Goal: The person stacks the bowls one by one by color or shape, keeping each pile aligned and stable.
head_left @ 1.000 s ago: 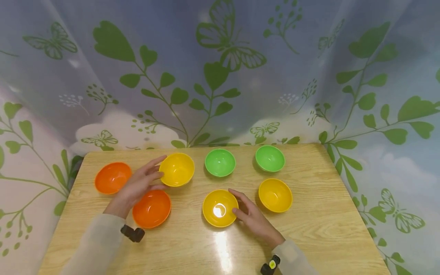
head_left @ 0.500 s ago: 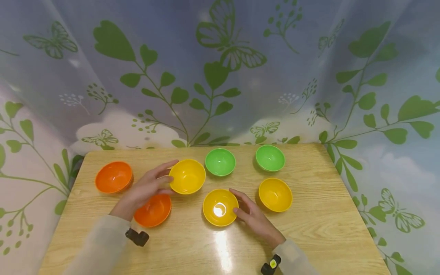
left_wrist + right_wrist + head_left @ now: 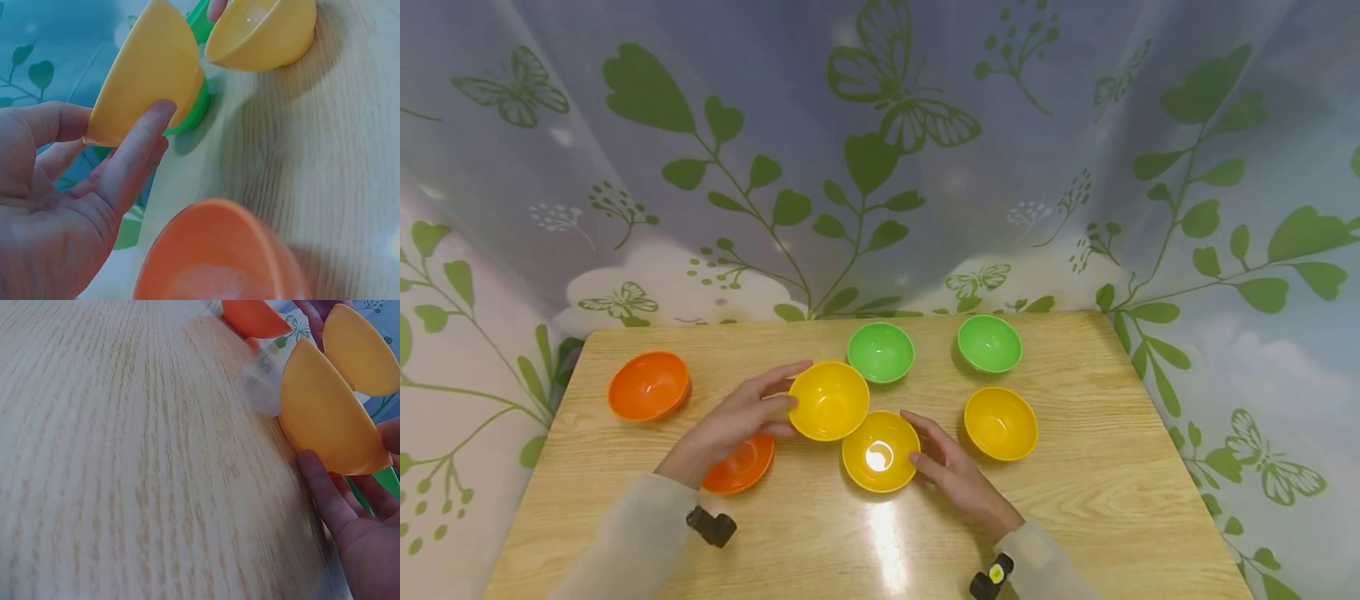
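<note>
Over the bench (image 3: 1120, 483), my half-curled left hand (image 3: 739, 418) holds a raised yellow bowl (image 3: 829, 400) just far-left of the second yellow bowl (image 3: 880, 467), gripped at its right side by my right hand (image 3: 953, 468).

On the tabletop (image 3: 1097, 508), the far-left bowl (image 3: 648, 387) stands behind the near-left bowl (image 3: 741, 469), the rear-right bowl (image 3: 989, 343) behind the right bowl (image 3: 1001, 423); behind-left of the central bowl (image 3: 881, 460) is the raised bowl (image 3: 829, 400).

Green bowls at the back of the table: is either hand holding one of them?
No, the left hand holds one yellow bowl, and the right hand grips another yellow bowl.
</note>
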The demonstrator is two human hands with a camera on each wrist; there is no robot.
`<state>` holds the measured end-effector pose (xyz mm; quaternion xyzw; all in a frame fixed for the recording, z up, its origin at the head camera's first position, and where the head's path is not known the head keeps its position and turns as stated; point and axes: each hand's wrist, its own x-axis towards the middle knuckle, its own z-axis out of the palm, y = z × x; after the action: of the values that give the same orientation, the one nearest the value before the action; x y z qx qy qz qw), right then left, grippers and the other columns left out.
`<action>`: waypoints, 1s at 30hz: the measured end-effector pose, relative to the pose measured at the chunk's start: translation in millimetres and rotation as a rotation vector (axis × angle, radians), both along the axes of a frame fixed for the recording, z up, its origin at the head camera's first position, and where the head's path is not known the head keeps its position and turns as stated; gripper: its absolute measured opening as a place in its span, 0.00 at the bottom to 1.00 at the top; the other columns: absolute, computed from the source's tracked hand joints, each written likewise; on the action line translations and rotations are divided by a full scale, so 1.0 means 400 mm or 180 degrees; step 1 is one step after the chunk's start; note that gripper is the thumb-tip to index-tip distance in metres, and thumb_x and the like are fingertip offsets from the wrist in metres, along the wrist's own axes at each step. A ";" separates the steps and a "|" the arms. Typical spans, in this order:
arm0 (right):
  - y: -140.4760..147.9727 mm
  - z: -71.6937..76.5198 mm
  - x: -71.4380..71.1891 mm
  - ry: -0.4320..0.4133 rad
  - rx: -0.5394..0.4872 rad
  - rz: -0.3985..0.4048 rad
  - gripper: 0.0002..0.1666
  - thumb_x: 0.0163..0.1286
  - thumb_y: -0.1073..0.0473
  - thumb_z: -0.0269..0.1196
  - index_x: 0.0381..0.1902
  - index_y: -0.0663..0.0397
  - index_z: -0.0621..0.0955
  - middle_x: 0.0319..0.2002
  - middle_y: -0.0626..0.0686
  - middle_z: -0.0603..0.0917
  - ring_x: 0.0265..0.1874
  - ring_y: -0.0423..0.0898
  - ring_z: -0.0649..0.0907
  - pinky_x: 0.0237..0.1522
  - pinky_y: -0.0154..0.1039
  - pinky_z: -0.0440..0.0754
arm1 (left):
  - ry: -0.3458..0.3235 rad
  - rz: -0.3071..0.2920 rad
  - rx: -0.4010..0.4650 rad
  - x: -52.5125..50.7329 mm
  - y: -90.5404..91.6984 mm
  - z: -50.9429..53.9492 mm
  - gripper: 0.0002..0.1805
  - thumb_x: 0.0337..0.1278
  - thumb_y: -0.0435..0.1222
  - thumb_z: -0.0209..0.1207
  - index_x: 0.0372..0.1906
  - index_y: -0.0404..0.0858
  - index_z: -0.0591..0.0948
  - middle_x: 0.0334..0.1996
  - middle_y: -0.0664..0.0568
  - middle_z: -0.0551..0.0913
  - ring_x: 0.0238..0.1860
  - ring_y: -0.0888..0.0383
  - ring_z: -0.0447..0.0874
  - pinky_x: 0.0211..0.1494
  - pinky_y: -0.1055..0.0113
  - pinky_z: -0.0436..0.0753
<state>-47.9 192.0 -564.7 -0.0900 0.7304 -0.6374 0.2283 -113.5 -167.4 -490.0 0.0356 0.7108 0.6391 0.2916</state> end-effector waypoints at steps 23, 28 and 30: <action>0.004 -0.008 0.000 0.0017 -0.0002 0.0025 0.36 0.87 0.55 0.58 0.87 0.43 0.62 0.86 0.59 0.61 0.82 0.65 0.67 0.73 0.44 0.84 | -0.0150 -0.0222 0.0182 0.035 0.061 -0.007 0.34 0.80 0.32 0.57 0.85 0.48 0.67 0.83 0.38 0.65 0.59 0.46 0.89 0.63 0.45 0.92; 0.003 -0.005 0.001 0.0027 0.0031 0.0015 0.36 0.87 0.56 0.58 0.87 0.44 0.62 0.87 0.59 0.61 0.83 0.64 0.66 0.77 0.51 0.81 | -0.0148 -0.0289 0.0201 0.039 0.072 -0.005 0.34 0.80 0.32 0.57 0.85 0.47 0.66 0.84 0.35 0.63 0.61 0.45 0.88 0.64 0.44 0.92; 0.003 -0.005 0.002 0.0028 0.0033 0.0007 0.36 0.86 0.56 0.59 0.87 0.44 0.63 0.87 0.58 0.61 0.83 0.64 0.66 0.78 0.55 0.79 | -0.0133 -0.0312 0.0171 0.040 0.077 -0.004 0.34 0.80 0.32 0.57 0.85 0.47 0.67 0.83 0.33 0.62 0.60 0.45 0.89 0.64 0.43 0.92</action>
<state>-47.2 193.1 -566.6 -0.0925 0.7346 -0.6329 0.2263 -97.4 -136.7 -491.5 0.0648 0.6846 0.6434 0.3362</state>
